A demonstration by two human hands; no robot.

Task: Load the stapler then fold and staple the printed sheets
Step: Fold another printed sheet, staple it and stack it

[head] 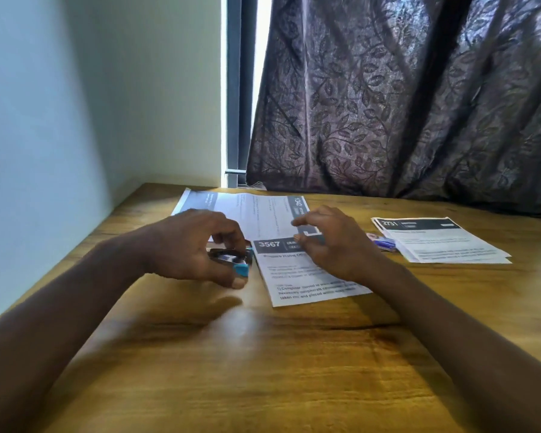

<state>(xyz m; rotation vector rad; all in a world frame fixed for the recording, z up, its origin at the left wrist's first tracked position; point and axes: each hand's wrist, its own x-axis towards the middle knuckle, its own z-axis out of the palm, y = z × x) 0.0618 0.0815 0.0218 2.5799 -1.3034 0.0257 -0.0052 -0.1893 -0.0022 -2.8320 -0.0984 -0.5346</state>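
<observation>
My left hand point(197, 245) grips a small stapler point(231, 260) with a chrome body and a blue tip, held just above the wooden table point(263, 354). To its right lies a folded printed sheet headed 3567 point(291, 276). My right hand point(331, 242) hovers over that sheet's top edge, fingers curled and apart; it is blurred and seems to hold nothing. Behind both hands lies an unfolded sheet headed 1342 point(256, 210), turned sideways.
A stack of folded sheets headed 2731 point(441, 242) lies at the right, with a small blue-and-white staple box point(383, 242) beside its left edge. A wall runs along the table's left side. A dark leaf-patterned curtain point(403, 104) hangs behind the far edge.
</observation>
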